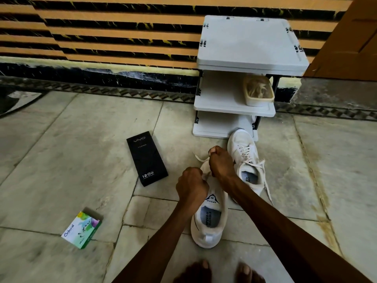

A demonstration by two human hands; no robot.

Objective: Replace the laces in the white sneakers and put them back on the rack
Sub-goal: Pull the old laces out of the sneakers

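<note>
While the far sneaker (243, 149) at centre right looks laced but untied, the left hand (191, 186) and right hand (221, 162) are curled tight on the lace (199, 158) of the near sneaker (208, 231) at lower centre. Neither shoe is on the rack (251, 41) at upper right yet.

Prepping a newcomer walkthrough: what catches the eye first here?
Left hand and right hand grip a lace over the near sneaker, centre frame. A second sneaker, laces loose, lies behind it at the foot of the white rack. A black box and green box lie on the floor, left.
</note>
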